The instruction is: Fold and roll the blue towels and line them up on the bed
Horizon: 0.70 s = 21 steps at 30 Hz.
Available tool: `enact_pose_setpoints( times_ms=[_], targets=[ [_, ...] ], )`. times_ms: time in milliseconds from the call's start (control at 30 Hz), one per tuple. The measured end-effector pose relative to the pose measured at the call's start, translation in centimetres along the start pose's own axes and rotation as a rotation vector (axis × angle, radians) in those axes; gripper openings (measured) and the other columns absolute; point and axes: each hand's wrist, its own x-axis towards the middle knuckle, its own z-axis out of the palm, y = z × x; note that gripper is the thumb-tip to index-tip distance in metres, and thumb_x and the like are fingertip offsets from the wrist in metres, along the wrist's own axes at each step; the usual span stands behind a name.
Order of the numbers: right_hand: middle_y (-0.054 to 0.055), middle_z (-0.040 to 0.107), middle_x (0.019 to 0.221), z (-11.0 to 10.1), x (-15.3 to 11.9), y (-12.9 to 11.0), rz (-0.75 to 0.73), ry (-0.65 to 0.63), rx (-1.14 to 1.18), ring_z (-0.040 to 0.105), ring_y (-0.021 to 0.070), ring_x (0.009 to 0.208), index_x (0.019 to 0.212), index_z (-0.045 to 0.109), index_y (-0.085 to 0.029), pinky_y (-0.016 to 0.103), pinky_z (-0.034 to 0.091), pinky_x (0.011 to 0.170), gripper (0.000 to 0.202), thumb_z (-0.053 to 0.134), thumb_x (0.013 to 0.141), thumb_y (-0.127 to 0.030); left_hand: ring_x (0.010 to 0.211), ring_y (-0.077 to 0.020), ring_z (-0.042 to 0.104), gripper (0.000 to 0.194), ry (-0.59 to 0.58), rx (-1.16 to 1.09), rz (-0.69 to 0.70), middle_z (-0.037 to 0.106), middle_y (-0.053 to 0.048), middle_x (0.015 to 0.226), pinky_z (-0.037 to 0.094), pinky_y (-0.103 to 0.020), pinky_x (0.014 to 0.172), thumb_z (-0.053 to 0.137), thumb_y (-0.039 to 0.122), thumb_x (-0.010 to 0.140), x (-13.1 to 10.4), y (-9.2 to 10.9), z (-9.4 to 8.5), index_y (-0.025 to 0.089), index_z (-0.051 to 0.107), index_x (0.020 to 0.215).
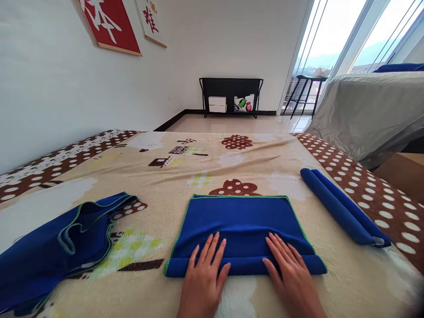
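A blue cloth [245,213] with green stitched edges lies flat in front of me, its near edge turned over into a flat roll. My left hand [206,269] rests palm down on the left part of that roll, fingers stretched forward onto the cloth. On the right part lies my right hand [287,267], also flat with fingers apart. Off to the right is a rolled blue cloth [341,207], set at a slant. To the left, a crumpled blue cloth [49,247] with pale green edging lies in loose folds.
Everything lies on a beige patterned blanket [159,176] with a brown polka-dot border. Beyond it stand a black rack [232,88] by the wall and a black stool [308,88] near the window. At right are a plastic-covered piece of furniture [374,101] and a cardboard box [402,174].
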Motion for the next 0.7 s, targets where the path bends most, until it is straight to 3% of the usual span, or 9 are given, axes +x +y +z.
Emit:
enact_pose_setpoints(
  times_ms=[133,267,333,400,500,567,633,700],
  targets=[
    [0.006,0.051,0.148,-0.2,-2.5,5.1,0.158,-0.017,-0.048,0.049,0.0244,0.136,0.151,0.04,-0.021,0.045,0.035,0.112,0.062,0.035,0.1,-0.057,0.137,-0.0206,0.048,0.054,-0.046,0.045,-0.194,0.048,-0.003,0.152,0.028,-0.04,0.113,0.043,0.038,0.1,-2.3,-4.5,0.3,0.028,0.036,0.152],
    [0.011,0.05,0.148,-0.5,-3.5,6.1,0.202,0.036,-0.089,0.048,0.0296,0.137,0.147,0.045,-0.019,0.053,0.031,0.113,0.06,0.034,0.1,-0.055,0.129,-0.0245,0.056,0.05,0.034,0.039,-0.249,0.055,-0.009,0.146,0.009,-0.053,0.119,0.042,0.033,0.1,-3.0,-5.4,0.0,0.027,0.041,0.149],
    [0.012,0.05,0.148,-0.5,-3.1,4.7,0.228,0.103,-0.112,0.051,0.0311,0.134,0.144,0.048,-0.02,0.057,0.027,0.114,0.053,0.036,0.101,-0.047,0.121,-0.0252,0.061,0.047,0.127,0.042,-0.247,0.061,-0.01,0.139,0.002,-0.057,0.119,0.043,0.028,0.099,-2.4,-4.4,-0.5,0.025,0.045,0.146],
    [0.011,0.052,0.147,-0.4,-2.1,2.3,0.185,0.145,-0.083,0.054,0.0289,0.131,0.144,0.048,-0.021,0.054,0.027,0.114,0.047,0.039,0.101,-0.038,0.121,-0.0223,0.061,0.046,0.172,0.014,-0.165,0.064,-0.008,0.135,0.003,-0.052,0.121,0.044,0.021,0.098,-1.3,-2.5,-0.9,0.022,0.047,0.144],
    [0.006,0.055,0.144,0.1,-0.1,-1.8,-0.005,0.107,0.057,0.056,0.0218,0.13,0.144,0.048,-0.022,0.04,0.036,0.11,0.044,0.042,0.1,-0.029,0.131,-0.0158,0.054,0.048,0.132,-0.061,0.085,0.059,-0.005,0.142,0.018,-0.035,0.12,0.044,0.016,0.095,0.6,1.2,-1.0,0.015,0.049,0.142],
    [0.004,0.056,0.143,0.5,1.2,-3.8,-0.088,0.063,0.128,0.056,0.0186,0.129,0.142,0.05,-0.022,0.035,0.04,0.105,0.043,0.041,0.1,-0.025,0.134,-0.015,0.051,0.047,0.09,-0.081,0.184,0.056,-0.004,0.145,0.032,-0.031,0.113,0.044,0.019,0.095,1.8,3.3,-0.6,0.014,0.051,0.142],
    [0.004,0.057,0.142,0.7,2.2,-4.8,-0.102,0.036,0.138,0.057,0.0182,0.129,0.141,0.051,-0.021,0.034,0.042,0.104,0.043,0.041,0.1,-0.025,0.134,-0.0167,0.051,0.048,0.055,-0.077,0.187,0.054,-0.004,0.147,0.04,-0.033,0.106,0.046,0.025,0.096,2.5,4.3,-0.1,0.015,0.05,0.142],
    [0.005,0.057,0.142,0.7,2.6,-4.4,-0.069,0.017,0.105,0.056,0.0196,0.129,0.142,0.051,-0.021,0.035,0.042,0.105,0.044,0.044,0.1,-0.034,0.134,-0.0192,0.051,0.051,0.027,-0.07,0.142,0.052,-0.004,0.149,0.044,-0.036,0.103,0.048,0.032,0.097,2.7,4.0,0.3,0.016,0.047,0.145]
  ],
)
